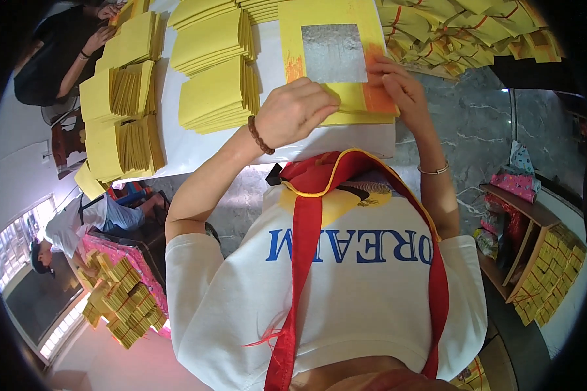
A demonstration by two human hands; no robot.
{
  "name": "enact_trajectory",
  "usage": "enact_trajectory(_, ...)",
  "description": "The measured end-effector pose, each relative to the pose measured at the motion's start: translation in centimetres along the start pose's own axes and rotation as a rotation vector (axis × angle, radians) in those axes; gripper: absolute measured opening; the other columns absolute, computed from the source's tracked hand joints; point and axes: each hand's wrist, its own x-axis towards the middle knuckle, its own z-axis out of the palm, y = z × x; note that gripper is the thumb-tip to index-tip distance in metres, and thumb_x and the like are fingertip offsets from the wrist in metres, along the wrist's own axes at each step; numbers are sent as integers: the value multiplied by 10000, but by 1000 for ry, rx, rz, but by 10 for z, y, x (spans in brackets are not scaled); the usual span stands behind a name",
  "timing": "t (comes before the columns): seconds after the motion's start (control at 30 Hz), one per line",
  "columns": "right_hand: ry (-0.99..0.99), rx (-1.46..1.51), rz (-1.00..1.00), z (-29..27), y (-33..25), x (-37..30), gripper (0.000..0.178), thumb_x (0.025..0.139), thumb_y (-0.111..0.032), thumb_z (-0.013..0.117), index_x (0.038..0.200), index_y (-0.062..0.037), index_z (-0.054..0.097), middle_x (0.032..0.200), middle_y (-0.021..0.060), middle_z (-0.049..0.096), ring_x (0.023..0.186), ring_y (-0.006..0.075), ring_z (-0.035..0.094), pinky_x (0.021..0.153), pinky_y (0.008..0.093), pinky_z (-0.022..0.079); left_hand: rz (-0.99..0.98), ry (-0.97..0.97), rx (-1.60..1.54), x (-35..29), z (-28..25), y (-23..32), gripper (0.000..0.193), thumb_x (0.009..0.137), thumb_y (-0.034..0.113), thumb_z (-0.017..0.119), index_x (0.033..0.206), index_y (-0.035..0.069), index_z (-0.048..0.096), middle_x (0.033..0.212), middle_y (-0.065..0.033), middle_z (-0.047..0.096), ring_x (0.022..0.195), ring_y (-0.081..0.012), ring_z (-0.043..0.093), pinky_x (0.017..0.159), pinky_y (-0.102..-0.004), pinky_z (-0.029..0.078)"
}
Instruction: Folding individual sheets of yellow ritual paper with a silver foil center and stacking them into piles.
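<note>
In front of me on the white-covered table lies a yellow paper sheet [290,45] with a silver foil square [334,55] in its middle and orange patches on its sides. Its near edge is turned up into a folded strip. My left hand [299,111], with a brown bead bracelet at the wrist, is closed with curled fingers on that strip. At the sheet's right edge, my right hand [401,91] grips the orange near corner, its fingers bent over the paper; a thin bangle circles this wrist.
Fanned stacks of folded yellow paper [212,98] line the table [365,137] to the left. Across it, a person [49,58] handles more paper. Bundled yellow paper [463,32] lies at far right, and a wooden shelf [515,208] stands right. Another person [78,218] is at lower left.
</note>
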Motion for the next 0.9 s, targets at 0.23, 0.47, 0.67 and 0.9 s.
enact_trajectory(0.23, 27, 98, 34, 2, 6, -1, 313, 931, -188, 470, 880, 48, 668, 1088, 99, 625, 1172, 241, 480, 993, 341, 357, -273, -52, -247, 8, -5, -5, 141, 813, 156, 598, 828, 26, 652, 676, -94, 610, 612, -245, 587, 575, -338, 467)
enact_trajectory(0.47, 47, 141, 80, 5, 1, 0, 295, 928, -155, 468, 874, 45, 679, 1078, 102, 631, 1166, 229, 486, 982, 332, 373, -465, -86, -356, 14, -11, -2, 154, 779, 168, 595, 778, 24, 650, 601, -66, 592, 522, -170, 553, 518, -295, 436)
enact_trajectory(0.67, 40, 80, 71, 3, 0, 1, 286, 928, -137, 462, 886, 32, 690, 1086, 104, 625, 1173, 220, 480, 979, 328, 378, -545, -166, -422, 18, -13, -6, 170, 787, 176, 592, 781, 17, 652, 602, -63, 601, 526, -139, 543, 530, -278, 431)
enact_trajectory(0.9, -49, 84, -12, -2, 1, 2, 601, 989, -326, 180, 932, 30, 661, 1120, 137, 597, 1228, 267, 426, 1054, 379, 282, -612, -211, -552, 19, -14, -9, 161, 837, 138, 569, 809, -5, 638, 592, 35, 520, 514, -20, 410, 453, -209, 323)
